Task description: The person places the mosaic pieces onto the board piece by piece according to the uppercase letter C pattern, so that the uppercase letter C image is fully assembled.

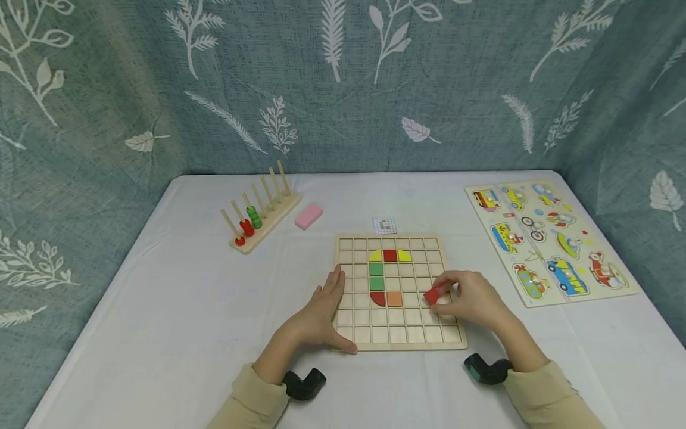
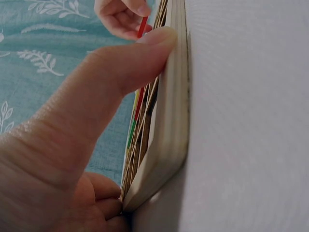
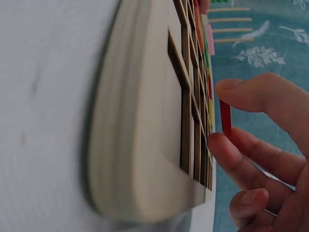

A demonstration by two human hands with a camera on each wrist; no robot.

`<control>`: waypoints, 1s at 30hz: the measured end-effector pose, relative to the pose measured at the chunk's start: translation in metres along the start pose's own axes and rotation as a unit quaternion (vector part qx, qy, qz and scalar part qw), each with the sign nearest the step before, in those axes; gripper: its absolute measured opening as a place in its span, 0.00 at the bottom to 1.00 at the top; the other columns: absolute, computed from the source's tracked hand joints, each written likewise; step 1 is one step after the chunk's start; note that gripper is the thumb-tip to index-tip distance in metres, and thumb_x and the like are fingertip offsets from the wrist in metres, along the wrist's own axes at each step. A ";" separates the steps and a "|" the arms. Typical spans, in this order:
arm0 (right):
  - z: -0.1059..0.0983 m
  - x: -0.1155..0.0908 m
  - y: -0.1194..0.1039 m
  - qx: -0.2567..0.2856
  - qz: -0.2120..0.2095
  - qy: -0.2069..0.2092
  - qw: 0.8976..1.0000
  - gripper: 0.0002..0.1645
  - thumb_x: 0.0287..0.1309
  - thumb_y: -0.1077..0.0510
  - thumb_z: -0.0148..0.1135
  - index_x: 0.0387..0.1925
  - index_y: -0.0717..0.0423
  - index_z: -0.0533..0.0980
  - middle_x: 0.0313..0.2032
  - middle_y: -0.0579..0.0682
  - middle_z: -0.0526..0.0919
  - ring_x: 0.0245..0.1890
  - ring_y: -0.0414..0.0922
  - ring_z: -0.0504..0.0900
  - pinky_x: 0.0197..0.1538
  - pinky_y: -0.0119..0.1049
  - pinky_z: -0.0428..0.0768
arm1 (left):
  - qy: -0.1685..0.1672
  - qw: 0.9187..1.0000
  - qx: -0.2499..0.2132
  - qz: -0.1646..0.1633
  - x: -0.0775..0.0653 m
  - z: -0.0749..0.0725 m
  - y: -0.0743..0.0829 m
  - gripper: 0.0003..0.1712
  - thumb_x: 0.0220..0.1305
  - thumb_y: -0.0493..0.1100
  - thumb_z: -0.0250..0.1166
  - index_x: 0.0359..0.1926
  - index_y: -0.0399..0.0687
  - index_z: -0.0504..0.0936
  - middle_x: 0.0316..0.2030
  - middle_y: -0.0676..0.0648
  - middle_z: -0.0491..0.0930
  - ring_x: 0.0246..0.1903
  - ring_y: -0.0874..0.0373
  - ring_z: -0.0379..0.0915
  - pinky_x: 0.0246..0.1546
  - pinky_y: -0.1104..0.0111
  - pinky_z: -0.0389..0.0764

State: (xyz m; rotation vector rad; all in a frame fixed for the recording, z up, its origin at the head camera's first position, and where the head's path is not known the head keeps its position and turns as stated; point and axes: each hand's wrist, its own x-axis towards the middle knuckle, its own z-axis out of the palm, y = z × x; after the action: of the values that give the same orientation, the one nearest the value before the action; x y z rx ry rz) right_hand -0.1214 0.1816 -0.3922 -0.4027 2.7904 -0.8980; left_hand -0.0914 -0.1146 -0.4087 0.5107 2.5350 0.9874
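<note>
A wooden grid board [image 1: 412, 345] lies flat on the white table, with several coloured tiles set in its cells. Yellow quarter-round pieces flank a red square [image 1: 390, 255] in the upper row. Below the left one come two green squares [image 1: 377, 276], then a red quarter-round tile [image 1: 378, 298] beside an orange square [image 1: 394, 298]. My right hand [image 1: 468, 298] pinches a red tile [image 3: 225, 117] between thumb and fingers over the board's right side. The left hand [image 1: 320, 313] rests along the board's left edge with fingers extended, its thumb [image 2: 145, 53] on the front rim.
A small printed pattern card [image 1: 384, 225] lies just behind the board. Back left stand a peg rack [image 1: 273, 215] with red and green beads and a pink block [image 1: 308, 216]. On the right lies a vehicle puzzle board [image 1: 546, 244]. A patterned curtain [image 1: 343, 119] hangs behind the table.
</note>
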 end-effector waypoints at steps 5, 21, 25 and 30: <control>0.005 0.003 -0.004 0.010 0.001 -0.001 1.000 0.20 0.33 0.56 0.76 0.32 0.55 0.79 0.24 0.42 0.77 0.21 0.41 0.67 0.24 0.33 0.66 | -0.002 1.000 -0.001 0.000 0.000 0.000 0.000 0.78 0.25 0.51 0.81 0.69 0.32 0.38 0.70 0.40 0.30 0.69 0.51 0.24 0.66 0.54 0.38; 0.016 0.012 -0.019 -0.003 0.006 -0.011 1.000 0.18 0.34 0.55 0.76 0.29 0.54 0.78 0.21 0.41 0.74 0.23 0.40 0.69 0.29 0.34 0.67 | 0.002 1.000 0.002 0.000 0.000 0.000 0.000 0.77 0.26 0.51 0.81 0.69 0.31 0.38 0.70 0.40 0.30 0.69 0.51 0.25 0.66 0.54 0.39; 0.018 0.013 -0.020 -0.003 0.005 -0.010 1.000 0.18 0.34 0.54 0.76 0.29 0.54 0.77 0.20 0.41 0.74 0.23 0.40 0.69 0.27 0.33 0.66 | 0.001 1.000 0.000 0.001 0.000 0.000 0.000 0.77 0.26 0.51 0.81 0.69 0.31 0.38 0.70 0.40 0.30 0.69 0.51 0.25 0.66 0.54 0.39; 0.019 0.013 -0.023 -0.008 0.004 -0.012 1.000 0.17 0.34 0.53 0.76 0.28 0.53 0.77 0.19 0.40 0.74 0.21 0.39 0.69 0.25 0.33 0.66 | -0.002 1.000 -0.001 -0.001 0.000 0.000 0.000 0.77 0.26 0.50 0.81 0.69 0.31 0.37 0.70 0.40 0.30 0.69 0.52 0.24 0.66 0.54 0.39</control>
State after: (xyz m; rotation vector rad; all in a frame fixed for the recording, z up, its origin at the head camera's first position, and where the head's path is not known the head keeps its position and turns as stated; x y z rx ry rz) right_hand -0.1243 0.1492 -0.3949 -0.4030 2.7767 -0.8642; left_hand -0.0916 -0.1144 -0.4086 0.5088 2.5306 0.9874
